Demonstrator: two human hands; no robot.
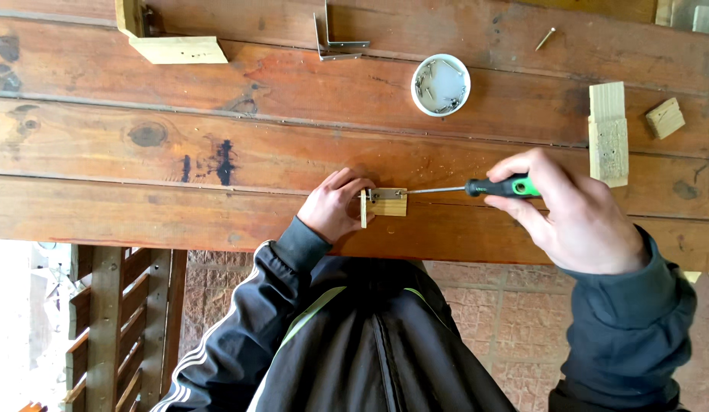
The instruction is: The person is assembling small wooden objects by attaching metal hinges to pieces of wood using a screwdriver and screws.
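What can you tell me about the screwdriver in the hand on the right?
The screwdriver has a black and bright green handle and a thin, bare metal shaft. It lies nearly level across the picture, above the brown plank tabletop. The right hand grips its handle; its tip meets a metal bracket on a small pale wooden block, which the left hand steadies.
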